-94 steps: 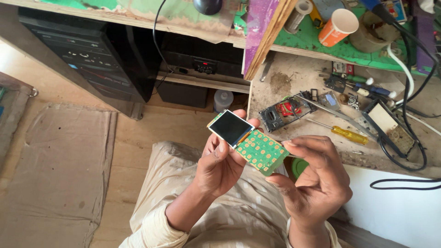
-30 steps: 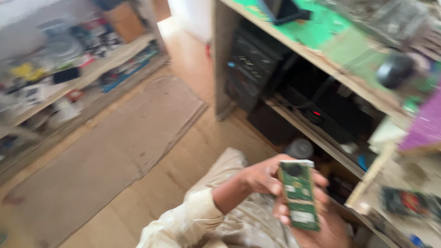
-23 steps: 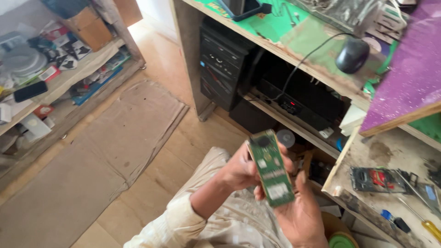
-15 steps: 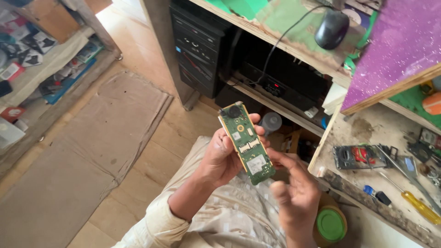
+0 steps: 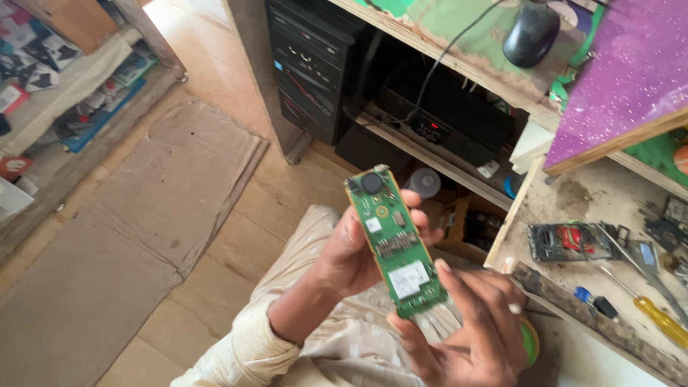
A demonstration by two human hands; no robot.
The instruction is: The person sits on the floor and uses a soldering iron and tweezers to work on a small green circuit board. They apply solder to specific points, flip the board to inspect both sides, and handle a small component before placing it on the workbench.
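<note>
Circuit board: one, green, long and narrow, component side facing you, held up over your lap and tilted so its top end leans left. One round black part sits at its top end, one white label patch near the bottom.

Your left hand is clamped on the board's left edge from behind, fingers curling round past the right edge, forearm coming up from bottom left in a cream sleeve. Your right hand is below it, palm up, fingers spread; fingertips meet the board's bottom end, thumb at the lower corner. Can't tell whether that hand actually grips or just supports.

Counts elsewhere:
- one tabletop at right, dirty, with one opened phone body, one yellow-handled screwdriver, one small blue-handled tool
- one purple glittery panel above it
- one black mouse on the green upper shelf
- one black computer tower under that shelf
- one green round lid, mostly hidden behind your right hand
- one cardboard sheet flat on the floor, left.
</note>
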